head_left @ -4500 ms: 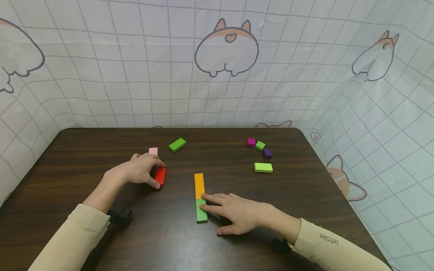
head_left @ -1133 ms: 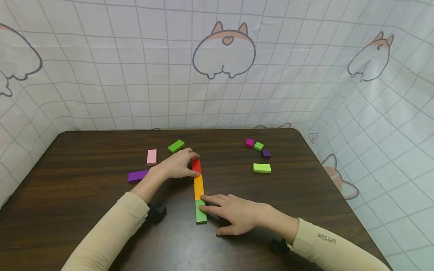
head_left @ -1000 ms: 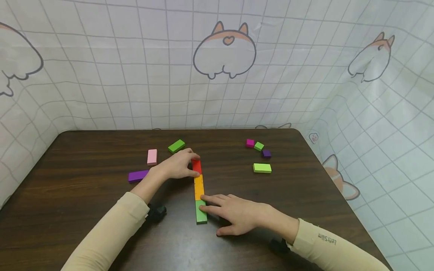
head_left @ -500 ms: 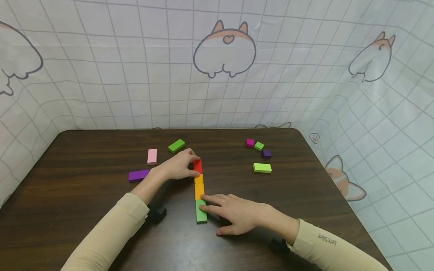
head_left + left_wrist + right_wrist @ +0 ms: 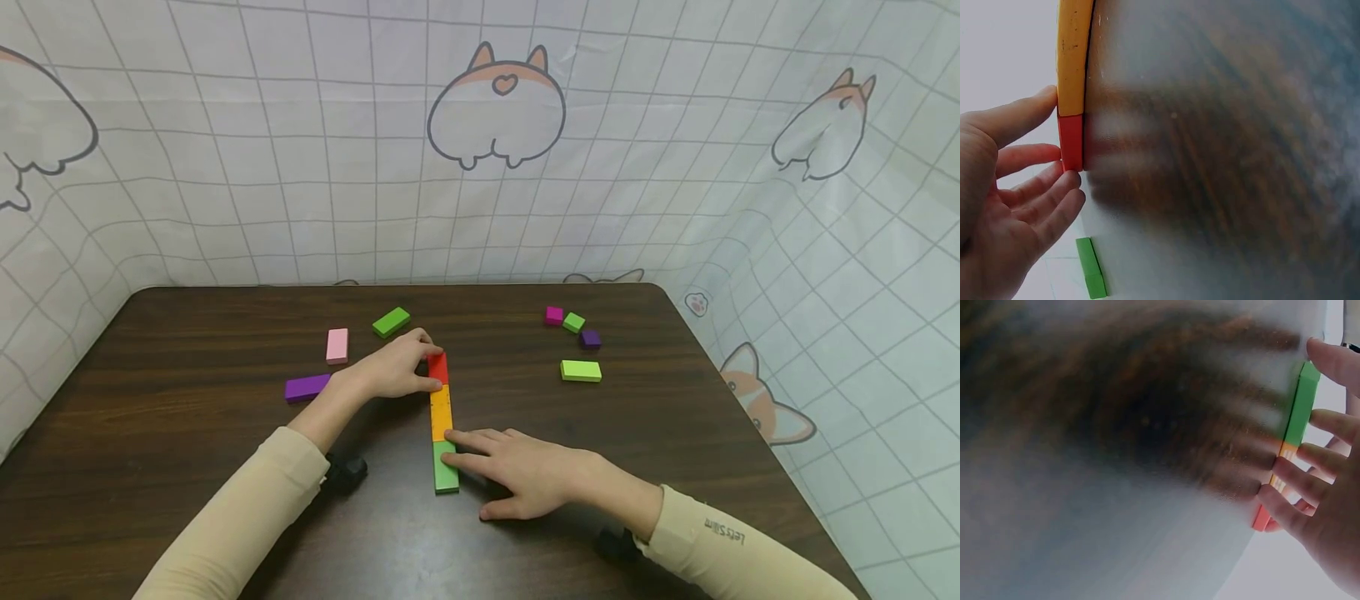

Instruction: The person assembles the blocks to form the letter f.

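Observation:
Three blocks lie end to end in a row on the dark table: a green block nearest, an orange block in the middle and a red block at the far end. From the left, my left hand pinches the red block; its thumb is near the red-orange seam and its fingers are at the far end. In the left wrist view the red block sits flush against the orange one. My right hand lies with fingers spread and fairly straight, fingertips resting on the green and orange blocks.
Left of the row lie a purple block, partly behind the left forearm, a pink block and a darker green block. At right are a lime block and magenta, green and dark purple cubes.
My left hand has carried the red block rightward from beside the pink block to the orange block's far end, uncovering the purple block. Over the last second both hands stay in place.

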Demonstrator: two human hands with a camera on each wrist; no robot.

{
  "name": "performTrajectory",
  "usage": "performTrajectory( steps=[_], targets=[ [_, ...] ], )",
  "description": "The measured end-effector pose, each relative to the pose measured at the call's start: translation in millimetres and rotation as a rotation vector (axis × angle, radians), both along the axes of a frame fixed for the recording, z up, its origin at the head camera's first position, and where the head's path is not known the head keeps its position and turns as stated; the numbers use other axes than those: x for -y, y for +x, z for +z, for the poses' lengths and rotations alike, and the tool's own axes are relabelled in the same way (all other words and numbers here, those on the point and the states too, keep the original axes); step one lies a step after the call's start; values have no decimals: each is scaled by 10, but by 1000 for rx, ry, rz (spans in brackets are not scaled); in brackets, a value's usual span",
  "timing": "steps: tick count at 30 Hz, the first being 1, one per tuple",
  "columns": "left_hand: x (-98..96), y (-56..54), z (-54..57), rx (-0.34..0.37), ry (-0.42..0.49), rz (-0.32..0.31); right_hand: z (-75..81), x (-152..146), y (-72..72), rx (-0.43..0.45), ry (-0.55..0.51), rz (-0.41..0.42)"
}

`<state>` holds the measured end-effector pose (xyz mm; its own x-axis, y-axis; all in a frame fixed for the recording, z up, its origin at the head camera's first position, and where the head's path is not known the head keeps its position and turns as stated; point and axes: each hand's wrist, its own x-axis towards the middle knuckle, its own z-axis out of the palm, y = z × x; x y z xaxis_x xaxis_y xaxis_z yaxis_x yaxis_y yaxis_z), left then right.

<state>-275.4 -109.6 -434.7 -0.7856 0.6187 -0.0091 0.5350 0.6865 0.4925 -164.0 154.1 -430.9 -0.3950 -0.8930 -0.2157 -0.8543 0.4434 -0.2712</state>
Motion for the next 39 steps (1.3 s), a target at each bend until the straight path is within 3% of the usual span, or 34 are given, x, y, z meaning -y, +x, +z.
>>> performTrajectory(
  steps=[5, 9, 14, 20, 28, 34, 39],
  targets=[
    [7, 10, 4, 9, -8, -11, -2, -14, -6, 22, -8, 0],
    [10, 40, 15, 0, -4, -20, 3, -47, -26, 93, -54, -14],
    [57, 98, 23, -33, -17, -20, 79, -130, -111, 174, -116, -100],
    [112, 258, 45, -65, -58, -9, 170, -331, -328, 119, -220, -217],
    [92, 475, 23, -87, -130, -13, 159, -659, -660, 29, -416, -357],
    [69, 608, 11, -46, -163, -11, 113, -908, -796, -25, -518, -484],
    [51, 658, 22, -12, -173, -5, 96, -1098, -884, -89, -510, -618]
  ],
)
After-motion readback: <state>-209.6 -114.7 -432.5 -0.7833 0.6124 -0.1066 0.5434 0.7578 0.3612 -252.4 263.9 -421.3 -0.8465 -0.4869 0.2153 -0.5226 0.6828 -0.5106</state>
